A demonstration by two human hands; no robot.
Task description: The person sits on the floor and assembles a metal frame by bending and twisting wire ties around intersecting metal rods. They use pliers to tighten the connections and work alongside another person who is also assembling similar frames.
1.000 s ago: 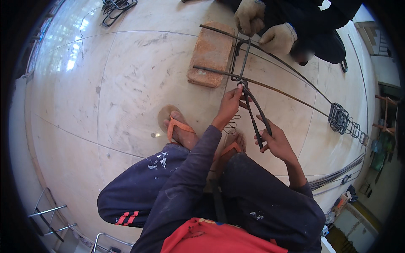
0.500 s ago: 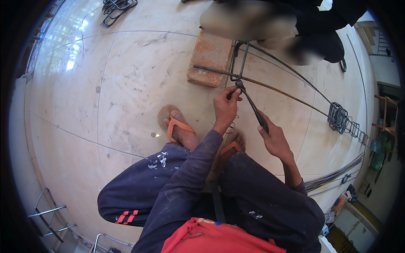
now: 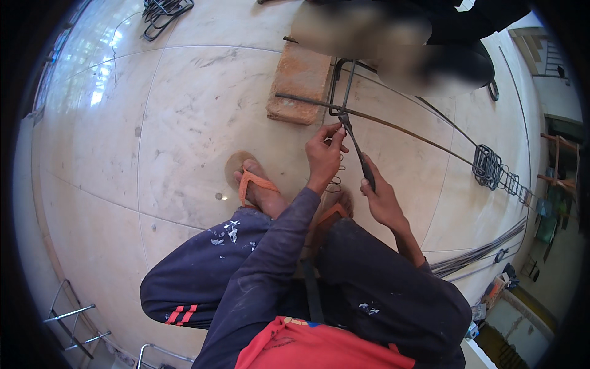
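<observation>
Pincers (image 3: 354, 142) with dark handles are gripped in my right hand (image 3: 385, 195), closed around the handle ends. Their head meets the corner where a bent steel stirrup (image 3: 348, 87) crosses a long rebar rod (image 3: 399, 127). Just below that head, my left hand (image 3: 324, 155) is closed in a pinch, its thumb and fingertips together. A thin curly tie wire (image 3: 336, 180) hangs below those fingers, so they seem to hold its upper part; the exact grip is too small to see. The rod's near end lies over an orange brick (image 3: 300, 77).
A co-worker's dark-clothed legs (image 3: 458, 64) are close by at the far side, partly over the steel frame. Bunched stirrups (image 3: 487, 166) sit along the rods at right. Loose rods (image 3: 482, 249) lie right of my knee, and more stirrups (image 3: 166, 15) at far left.
My right hand has swung the pincers' handles slightly left, nearer my left hand, while their head stays at the rod and stirrup corner. The whole view has shifted a little.
</observation>
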